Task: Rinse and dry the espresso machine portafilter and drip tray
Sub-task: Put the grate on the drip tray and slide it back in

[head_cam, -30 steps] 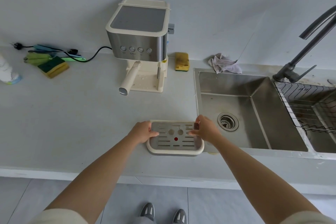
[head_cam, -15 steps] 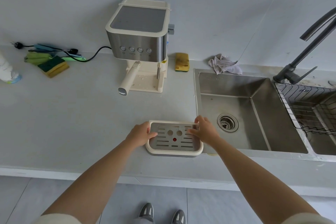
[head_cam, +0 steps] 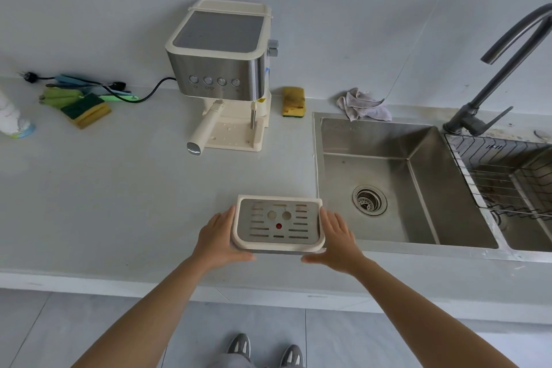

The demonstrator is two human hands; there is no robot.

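1. I note the left hand (head_cam: 221, 239) and right hand (head_cam: 337, 239) pressed flat against the drip tray (head_cam: 279, 222) sides, fingers straight, uncurled.
2. The drip tray is on the near counter (head_cam: 119, 203), just left of the sink (head_cam: 316, 158).
3. Far: the portafilter (head_cam: 206, 128) is seated in the espresso machine (head_cam: 221, 54).

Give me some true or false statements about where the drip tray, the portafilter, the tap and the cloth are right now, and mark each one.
1. The drip tray is between the left hand and the right hand, one flat against each side. True.
2. The portafilter is lying in the sink. False: it is mounted on the espresso machine, with its handle sticking out towards the front.
3. Water is running from the faucet. False: no stream shows.
4. A crumpled cloth lies on the counter at the sink's back left corner. True.
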